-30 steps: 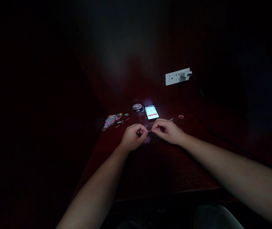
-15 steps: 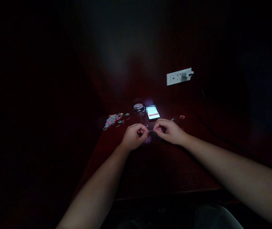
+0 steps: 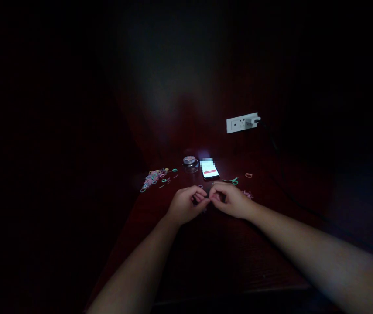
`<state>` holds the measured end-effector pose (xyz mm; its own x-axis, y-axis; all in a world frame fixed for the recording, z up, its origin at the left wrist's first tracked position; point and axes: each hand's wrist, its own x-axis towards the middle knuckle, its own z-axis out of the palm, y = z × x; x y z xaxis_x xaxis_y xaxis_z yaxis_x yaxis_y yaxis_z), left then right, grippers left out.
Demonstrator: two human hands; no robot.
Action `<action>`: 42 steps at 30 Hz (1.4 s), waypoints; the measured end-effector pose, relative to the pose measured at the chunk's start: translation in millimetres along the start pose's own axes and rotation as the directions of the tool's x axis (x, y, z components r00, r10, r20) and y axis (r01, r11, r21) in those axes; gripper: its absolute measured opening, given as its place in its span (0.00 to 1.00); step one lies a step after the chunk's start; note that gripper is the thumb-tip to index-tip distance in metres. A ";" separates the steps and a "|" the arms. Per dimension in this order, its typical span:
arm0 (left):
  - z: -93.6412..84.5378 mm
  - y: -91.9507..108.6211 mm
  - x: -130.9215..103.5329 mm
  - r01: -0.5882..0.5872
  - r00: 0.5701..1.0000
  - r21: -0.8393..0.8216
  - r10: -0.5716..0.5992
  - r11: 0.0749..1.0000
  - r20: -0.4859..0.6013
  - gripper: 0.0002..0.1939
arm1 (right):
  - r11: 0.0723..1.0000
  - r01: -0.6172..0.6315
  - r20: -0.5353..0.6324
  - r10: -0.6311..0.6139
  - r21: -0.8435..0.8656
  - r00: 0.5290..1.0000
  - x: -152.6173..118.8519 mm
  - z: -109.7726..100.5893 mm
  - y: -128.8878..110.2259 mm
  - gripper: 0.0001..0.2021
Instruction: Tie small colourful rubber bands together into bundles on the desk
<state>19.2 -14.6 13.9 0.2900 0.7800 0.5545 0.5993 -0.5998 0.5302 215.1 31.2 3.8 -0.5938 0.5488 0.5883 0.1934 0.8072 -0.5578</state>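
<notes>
My left hand point(image 3: 186, 204) and my right hand point(image 3: 230, 199) meet over the table, their fingertips almost touching. Both are closed in a pinch, thumb against fingers. Whatever lies between the fingertips is too small and dark to make out. Partly hidden below my left fingers is a dim purplish clump point(image 3: 204, 210). A small pale ring point(image 3: 200, 186) lies just beyond that hand. Past my right knuckles is a green looped piece point(image 3: 234, 181), and pinkish bits point(image 3: 247, 194) show beside my right wrist.
A heap of small coloured bands point(image 3: 153, 178) lies at the left table edge. Behind my hands stand a round lidded clear jar point(image 3: 190, 165) and a lit phone point(image 3: 210, 171). An orange loop point(image 3: 248, 175) lies right. A wall socket point(image 3: 242, 123) holds a plug with a dark cable.
My hands have come closer together, and the thin pale strand stretched between them no longer shows. The whole view has shifted, so everything sits lower. Pinkish bits by my right wrist are more visible.
</notes>
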 end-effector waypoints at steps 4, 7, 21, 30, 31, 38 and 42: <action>-0.2 -3.8 -0.5 -0.008 1.000 0.010 0.008 1.000 -0.013 0.03 | 1.000 -0.003 -0.004 0.003 0.008 1.000 -0.1 -2.8 0.4 0.04; -1.6 -5.7 -0.9 -0.008 1.000 0.032 0.008 0.999 -0.015 0.04 | 0.999 -0.019 -0.040 0.020 0.031 0.999 -0.4 -6.0 2.6 0.04; -0.7 -7.8 -1.2 -0.045 0.996 0.080 0.039 0.996 0.078 0.04 | 1.000 -0.010 0.006 0.010 0.006 1.000 -0.5 -1.7 0.3 0.04; -4.6 -8.9 -0.4 -0.046 0.998 0.061 0.042 0.997 0.053 0.02 | 1.000 -0.010 -0.008 0.010 -0.021 1.000 -0.8 -4.5 5.2 0.04; -4.9 -9.0 -0.4 -0.046 0.998 0.064 0.043 0.997 0.051 0.02 | 1.000 -0.012 -0.006 0.012 -0.015 1.000 -0.6 -4.6 5.1 0.04; -5.9 -9.1 -0.9 -0.050 0.998 0.052 0.048 0.997 0.042 0.03 | 1.000 -0.006 0.003 0.006 -0.006 1.000 -0.5 -4.9 4.9 0.04; -5.1 -9.9 -1.2 -0.051 0.998 0.051 0.049 0.997 0.035 0.03 | 0.998 -0.055 0.026 0.055 0.029 0.998 -2.1 -1.2 7.8 0.02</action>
<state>9.1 -10.5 11.3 0.3454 0.7554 0.5568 0.6211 -0.6288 0.4678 218.8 36.6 -1.1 -0.6023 0.5862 0.5418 0.2029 0.7688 -0.6064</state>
